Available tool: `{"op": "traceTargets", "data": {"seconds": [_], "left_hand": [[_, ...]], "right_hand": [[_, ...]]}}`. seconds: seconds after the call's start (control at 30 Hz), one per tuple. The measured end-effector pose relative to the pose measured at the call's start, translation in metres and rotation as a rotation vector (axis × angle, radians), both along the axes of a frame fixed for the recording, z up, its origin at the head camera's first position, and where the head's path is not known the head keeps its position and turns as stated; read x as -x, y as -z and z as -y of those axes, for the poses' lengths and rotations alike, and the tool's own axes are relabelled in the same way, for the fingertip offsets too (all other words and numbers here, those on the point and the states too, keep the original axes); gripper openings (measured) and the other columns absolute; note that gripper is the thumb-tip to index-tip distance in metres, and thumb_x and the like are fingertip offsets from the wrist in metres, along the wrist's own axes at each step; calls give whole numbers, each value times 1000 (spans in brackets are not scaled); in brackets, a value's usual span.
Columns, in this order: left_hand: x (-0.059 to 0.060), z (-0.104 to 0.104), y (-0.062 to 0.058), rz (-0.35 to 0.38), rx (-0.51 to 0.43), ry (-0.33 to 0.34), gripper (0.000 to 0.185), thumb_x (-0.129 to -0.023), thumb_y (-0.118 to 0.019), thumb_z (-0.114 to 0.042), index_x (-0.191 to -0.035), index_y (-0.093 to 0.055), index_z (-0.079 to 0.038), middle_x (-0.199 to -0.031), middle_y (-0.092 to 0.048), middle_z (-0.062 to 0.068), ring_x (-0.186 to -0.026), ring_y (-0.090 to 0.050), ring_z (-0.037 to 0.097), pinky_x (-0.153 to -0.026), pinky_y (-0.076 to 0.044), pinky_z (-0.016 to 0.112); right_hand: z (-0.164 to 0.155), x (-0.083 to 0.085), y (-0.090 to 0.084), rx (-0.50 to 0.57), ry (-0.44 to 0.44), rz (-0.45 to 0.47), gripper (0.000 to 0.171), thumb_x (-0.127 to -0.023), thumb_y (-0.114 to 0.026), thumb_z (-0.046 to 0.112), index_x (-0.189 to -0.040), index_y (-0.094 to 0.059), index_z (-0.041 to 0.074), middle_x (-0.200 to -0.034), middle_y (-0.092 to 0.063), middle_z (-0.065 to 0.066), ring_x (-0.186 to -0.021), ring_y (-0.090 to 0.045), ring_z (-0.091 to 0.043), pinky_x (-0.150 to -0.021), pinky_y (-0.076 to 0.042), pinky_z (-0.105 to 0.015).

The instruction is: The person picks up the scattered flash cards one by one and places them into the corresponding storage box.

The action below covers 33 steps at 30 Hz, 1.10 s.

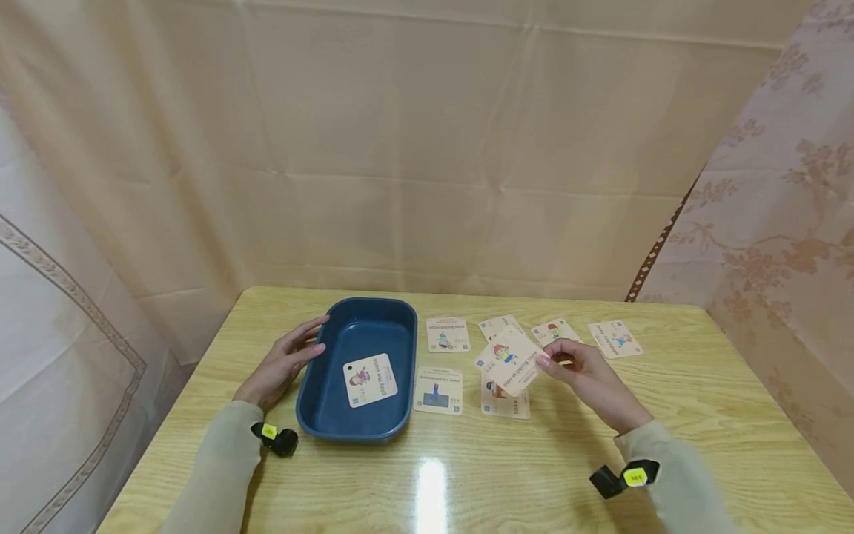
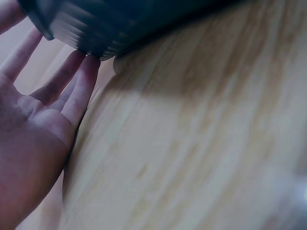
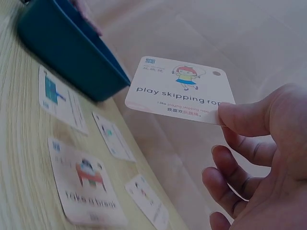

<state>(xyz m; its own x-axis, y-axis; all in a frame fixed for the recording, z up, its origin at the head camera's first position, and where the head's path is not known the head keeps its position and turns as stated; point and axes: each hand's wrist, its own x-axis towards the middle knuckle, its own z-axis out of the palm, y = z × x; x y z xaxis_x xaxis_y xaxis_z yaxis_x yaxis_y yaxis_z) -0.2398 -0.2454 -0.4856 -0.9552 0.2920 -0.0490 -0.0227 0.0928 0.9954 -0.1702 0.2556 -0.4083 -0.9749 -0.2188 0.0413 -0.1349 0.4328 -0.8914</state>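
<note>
My right hand pinches the corner of a "play skipping rope" flashcard between thumb and forefinger, its other fingers loosely bent. In the head view that card is raised above the table, partly covering a "take a break" flashcard. My left hand holds the left side of a blue plastic tray, thumb over the rim; the left wrist view has fingertips against its outer wall. Inside the tray lies one flashcard with a picture and printed words.
Right of the tray lie a blackboard flashcard and a badminton flashcard. Farther right are another card and one near the back. The wooden table ends at a beige curtain.
</note>
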Motion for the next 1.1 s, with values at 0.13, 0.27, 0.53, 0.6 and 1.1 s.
{"op": "traceTargets", "data": {"seconds": [0.13, 0.27, 0.53, 0.6, 1.1], "left_hand": [[0, 0, -1, 1, 7, 2, 61, -103, -61, -21, -158, -36, -15, -163, -26, 15, -148, -23, 40, -120, -19, 62], [1, 0, 0, 4, 5, 3, 60, -103, -61, -21, -158, -36, -15, -163, -26, 15, -148, -24, 40, -120, -19, 62], [1, 0, -1, 5, 6, 3, 61, -103, -61, -21, -158, -36, -15, -163, -26, 15, -147, -24, 40, -119, -19, 62], [1, 0, 0, 7, 8, -1, 61, -103, -61, -22, -158, -36, -15, -163, -25, 15, -147, -24, 41, -119, -19, 62], [1, 0, 1, 3, 10, -9, 61, -103, -61, -24, -158, -37, -16, -163, -26, 15, -147, -24, 41, -119, -19, 62]], "right_hand": [[12, 5, 0, 22, -13, -5, 21, -101, -65, 21, -104, -63, 0, -104, -58, -11, -93, -55, -21, -80, -50, -29], [24, 10, -1, 49, -23, -15, 20, -101, -66, 18, -103, -63, -1, -102, -59, -11, -93, -55, -20, -80, -50, -28], [55, 18, 0, 102, -59, 0, 16, -100, -65, 14, -102, -63, -1, -100, -60, -10, -95, -57, -23, -84, -51, -31], [64, 20, 0, 105, -67, 4, 16, -100, -66, 15, -101, -63, 0, -100, -60, -9, -95, -57, -23, -85, -51, -33], [123, 29, 2, 124, -83, 26, 14, -99, -68, 16, -102, -67, 3, -100, -64, -6, -94, -54, -23, -85, -45, -34]]}}
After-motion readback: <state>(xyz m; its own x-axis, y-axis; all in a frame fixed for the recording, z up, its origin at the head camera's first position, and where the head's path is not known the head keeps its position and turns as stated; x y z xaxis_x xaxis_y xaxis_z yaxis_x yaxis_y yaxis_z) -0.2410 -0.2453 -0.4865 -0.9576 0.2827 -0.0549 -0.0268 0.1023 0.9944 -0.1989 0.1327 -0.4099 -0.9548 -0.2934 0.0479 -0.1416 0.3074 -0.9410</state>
